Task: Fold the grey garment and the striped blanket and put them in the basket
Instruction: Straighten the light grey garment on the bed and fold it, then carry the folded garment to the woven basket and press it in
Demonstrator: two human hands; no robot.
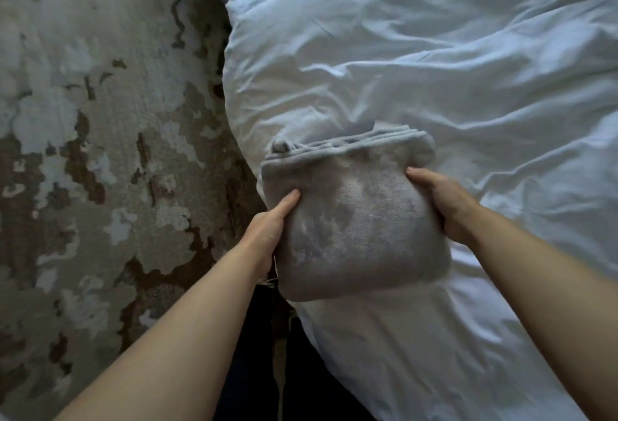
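Note:
A grey fleecy garment, folded into a thick square bundle with several layered edges along its far side, sits at the left edge of the bed. My left hand grips its left side, thumb on top and fingers hidden underneath. On its right side my right hand holds it the same way, thumb over the top. Whether the bundle rests on the sheet or is slightly lifted cannot be told. Neither the striped blanket nor the basket is in view.
A rumpled white sheet covers the bed on the right. To the left stands a wall with peeling, patchy paint. A dark narrow gap runs between the wall and the bed below the bundle.

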